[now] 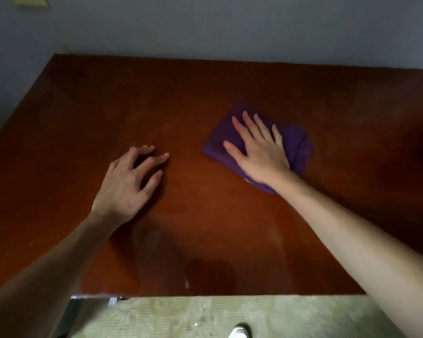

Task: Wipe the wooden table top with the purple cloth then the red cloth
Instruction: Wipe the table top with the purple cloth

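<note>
A folded purple cloth point(296, 147) lies on the reddish-brown wooden table top point(205, 89), right of centre. My right hand point(259, 150) rests flat on the cloth with fingers spread, pressing it to the wood. My left hand point(130, 181) is on the bare table left of centre, fingertips touching the surface, fingers bent and apart, holding nothing. No red cloth is in view.
A grey wall point(205, 28) runs behind the table's far edge. The table's near edge point(230, 295) borders a pale floor point(181, 318), where a white shoe tip point(238, 332) shows. Faint smears mark the wood near the front.
</note>
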Available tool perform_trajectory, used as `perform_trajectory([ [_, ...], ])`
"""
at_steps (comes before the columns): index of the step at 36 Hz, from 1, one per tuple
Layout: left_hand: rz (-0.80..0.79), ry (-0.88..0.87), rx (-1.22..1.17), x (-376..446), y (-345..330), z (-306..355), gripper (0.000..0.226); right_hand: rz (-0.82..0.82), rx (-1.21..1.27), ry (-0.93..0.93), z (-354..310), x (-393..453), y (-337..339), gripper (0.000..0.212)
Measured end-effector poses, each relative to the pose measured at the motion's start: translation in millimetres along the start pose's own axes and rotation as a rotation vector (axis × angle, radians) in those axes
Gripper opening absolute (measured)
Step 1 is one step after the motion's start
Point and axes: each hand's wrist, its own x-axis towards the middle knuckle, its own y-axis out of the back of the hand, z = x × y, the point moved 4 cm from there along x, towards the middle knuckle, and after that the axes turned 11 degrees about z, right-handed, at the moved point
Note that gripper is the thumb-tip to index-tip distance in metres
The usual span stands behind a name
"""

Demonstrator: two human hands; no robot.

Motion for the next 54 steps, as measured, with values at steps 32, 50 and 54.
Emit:
perform_trajectory([
  [32,-0.011,-0.058,0.028,23.6,-64.8,122.9,0.05,-0.113,0.016,0.454,117.8,47.4,24.7,0.068],
  [50,-0.051,-0.033,0.051,26.0,-64.0,124.1,0.05,0.009,-0.005,-0.011,148.2,210.1,-1.6,0.068],
  [54,-0.05,-0.024,0.048,24.9,-65.7,122.9,0.051,-0.02,-0.008,-0.039,150.5,192.4,2.2,0.072],
])
